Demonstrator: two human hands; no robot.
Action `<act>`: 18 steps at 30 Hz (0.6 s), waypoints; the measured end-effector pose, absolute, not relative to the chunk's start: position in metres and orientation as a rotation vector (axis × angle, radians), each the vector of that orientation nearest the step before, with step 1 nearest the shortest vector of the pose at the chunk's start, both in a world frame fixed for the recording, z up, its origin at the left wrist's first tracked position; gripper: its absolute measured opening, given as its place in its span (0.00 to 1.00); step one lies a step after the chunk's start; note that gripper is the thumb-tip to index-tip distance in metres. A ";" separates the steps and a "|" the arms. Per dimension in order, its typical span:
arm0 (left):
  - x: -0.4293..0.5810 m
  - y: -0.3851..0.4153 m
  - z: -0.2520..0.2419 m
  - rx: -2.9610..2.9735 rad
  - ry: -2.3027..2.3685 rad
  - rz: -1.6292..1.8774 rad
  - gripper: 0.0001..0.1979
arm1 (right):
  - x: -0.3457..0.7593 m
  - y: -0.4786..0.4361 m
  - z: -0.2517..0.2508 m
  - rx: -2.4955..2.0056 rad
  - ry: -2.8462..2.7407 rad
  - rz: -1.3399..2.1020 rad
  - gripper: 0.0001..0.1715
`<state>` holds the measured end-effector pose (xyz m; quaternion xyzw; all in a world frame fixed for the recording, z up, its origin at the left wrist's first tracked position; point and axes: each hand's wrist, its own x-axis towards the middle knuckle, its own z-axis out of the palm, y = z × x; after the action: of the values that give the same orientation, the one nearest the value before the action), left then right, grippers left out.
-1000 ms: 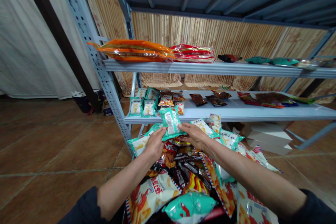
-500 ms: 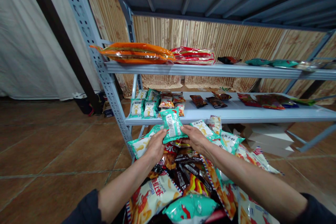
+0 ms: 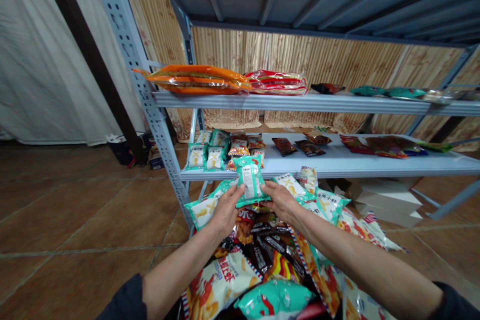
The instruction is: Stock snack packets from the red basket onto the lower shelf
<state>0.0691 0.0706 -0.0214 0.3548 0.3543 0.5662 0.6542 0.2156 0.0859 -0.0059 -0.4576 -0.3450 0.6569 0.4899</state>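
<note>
Both of my hands grip one small teal snack packet [image 3: 250, 180], held upright just in front of the lower shelf [image 3: 337, 166]. My left hand [image 3: 226, 208] pinches its lower left corner. My right hand [image 3: 280, 200] holds its lower right edge. Below my arms lies a heap of snack bags [image 3: 262, 265] in teal, white, red and dark wrappers. On the shelf behind the packet stand matching teal packets [image 3: 205, 155] and orange-red ones [image 3: 240, 147].
A grey metal rack post [image 3: 150, 105] rises at the left. The upper shelf [image 3: 300, 102] carries flat orange [image 3: 195, 77] and red packs [image 3: 277, 81]. Dark packets [image 3: 296, 146] lie further right. White boxes [image 3: 386, 200] sit under the rack. Brown tiled floor [image 3: 75, 220] stretches left.
The held packet and both hands have shifted slightly right and up toward the lower shelf edge; my view has drifted a little with them.
</note>
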 end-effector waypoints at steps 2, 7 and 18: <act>0.069 0.071 -0.021 0.787 0.831 1.290 0.19 | 0.214 0.085 -0.006 -1.120 -0.834 1.597 0.07; 0.072 0.072 -0.021 0.736 0.888 1.345 0.20 | 0.211 0.085 -0.010 -1.139 -0.837 1.608 0.07; 0.072 0.071 -0.023 0.693 0.921 1.365 0.19 | 0.211 0.085 -0.013 -1.155 -0.880 1.560 0.14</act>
<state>0.0719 0.0713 -0.0226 0.3023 0.4015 0.5952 0.6270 0.2107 0.0846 -0.0128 -0.4744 -0.3614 0.6406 0.4838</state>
